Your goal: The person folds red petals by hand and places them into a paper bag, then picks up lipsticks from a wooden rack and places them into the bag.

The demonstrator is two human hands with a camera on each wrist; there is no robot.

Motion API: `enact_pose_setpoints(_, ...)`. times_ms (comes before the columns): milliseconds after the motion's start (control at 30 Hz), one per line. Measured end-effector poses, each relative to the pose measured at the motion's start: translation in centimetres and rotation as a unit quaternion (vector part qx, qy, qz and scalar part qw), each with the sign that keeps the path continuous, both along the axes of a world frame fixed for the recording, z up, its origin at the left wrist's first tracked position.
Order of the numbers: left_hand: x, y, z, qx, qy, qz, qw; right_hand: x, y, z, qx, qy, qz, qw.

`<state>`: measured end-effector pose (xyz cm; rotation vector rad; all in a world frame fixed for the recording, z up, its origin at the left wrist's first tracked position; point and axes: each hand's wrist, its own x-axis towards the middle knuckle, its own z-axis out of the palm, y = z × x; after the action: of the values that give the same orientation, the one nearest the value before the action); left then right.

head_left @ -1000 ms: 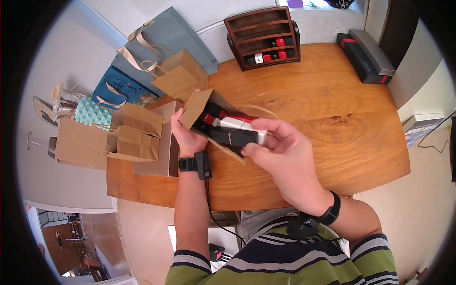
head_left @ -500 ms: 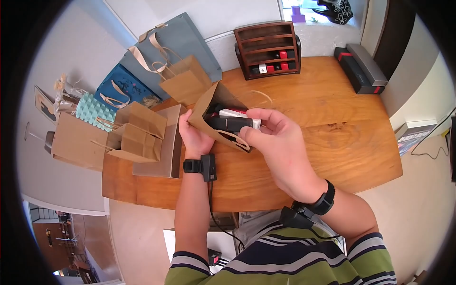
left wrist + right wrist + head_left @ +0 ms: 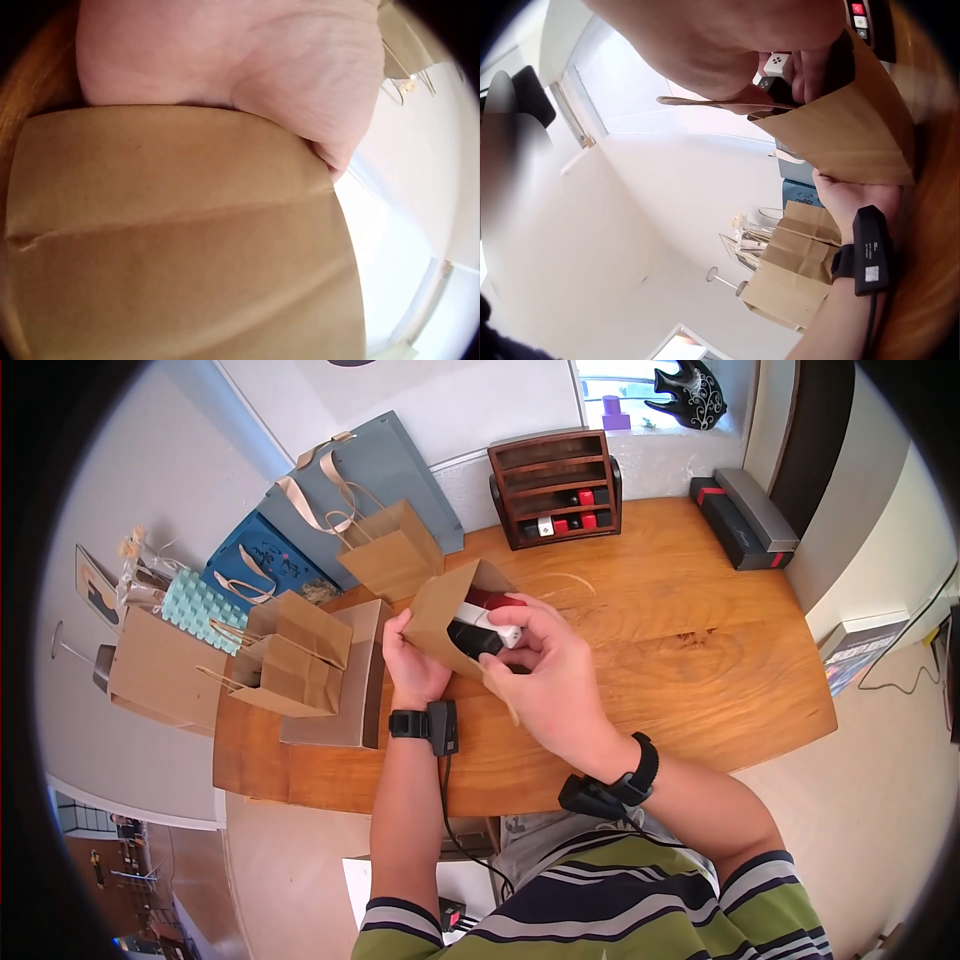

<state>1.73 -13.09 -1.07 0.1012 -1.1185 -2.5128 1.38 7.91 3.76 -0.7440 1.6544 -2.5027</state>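
A small brown paper bag (image 3: 437, 607) is tilted with its mouth toward my right hand. My left hand (image 3: 415, 670) holds it from the left and below; its palm lies against the paper in the left wrist view. My right hand (image 3: 556, 682) has its fingers in the mouth and pinches a white square lipstick tube (image 3: 484, 620) and a black tube (image 3: 473, 641) side by side. Their square ends, marked with small patterns, show in the right wrist view. A red piece (image 3: 497, 600) lies deeper in the bag. The bag's bottom is hidden.
A wooden tiered rack (image 3: 556, 490) with several red, black and white tubes stands at the back. More paper bags (image 3: 300, 675) and a flat box (image 3: 362, 700) are at the left, a grey-blue bag (image 3: 400, 455) behind. Long boxes (image 3: 745, 525) lie back right.
The white and black tubes have gone deeper into the bag with my right hand, which moved left. The bag has turned somewhat. My left hand keeps its hold.
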Motion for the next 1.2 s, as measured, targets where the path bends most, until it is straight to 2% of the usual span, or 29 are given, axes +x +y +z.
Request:
enact_pose_setpoints(167,0.1,0.7,0.7,-0.009,-0.017,0.008,1.000,-1.9,-1.2,0.4,0.062,0.060,-0.004,0.996)
enact_pose_setpoints(333,0.1,0.0,0.2,0.015,0.020,-0.054,0.998,-2.6,-1.6,1.7,0.101,0.048,0.058,0.992)
enact_pose_setpoints(367,0.0,-0.1,0.1,0.015,0.031,-0.073,0.997,-2.8,-1.7,1.8,0.124,0.077,0.051,0.988)
enact_pose_setpoints(433,-0.2,0.1,0.1,-0.002,0.027,-0.051,0.998,-3.3,-2.0,2.0,0.171,0.133,0.037,0.976)
enact_pose_setpoints(633,-0.1,0.5,0.4,-0.042,0.021,-0.027,0.999,-4.1,-3.1,1.7,0.181,0.102,0.085,0.974)
enact_pose_setpoints(733,-0.1,0.4,0.6,-0.035,0.010,-0.030,0.999,-3.8,-2.5,2.0,0.240,0.146,0.053,0.958)
enact_pose_setpoints(833,0.1,0.5,0.6,-0.036,-0.009,-0.027,0.999,-3.4,-1.9,1.7,0.246,0.227,-0.024,0.942)
enact_pose_setpoints(967,0.2,1.5,1.7,-0.024,-0.034,0.008,0.999,-3.3,-0.3,2.1,0.229,0.268,-0.027,0.935)
enact_pose_setpoints(1067,0.0,0.4,0.8,0.042,-0.034,-0.016,0.998,-3.0,1.5,1.8,0.243,0.307,-0.025,0.920)
enact_pose_setpoints(1200,-0.6,-1.0,-0.4,0.049,0.000,-0.087,0.995,-1.8,3.8,1.5,0.256,0.301,0.032,0.918)
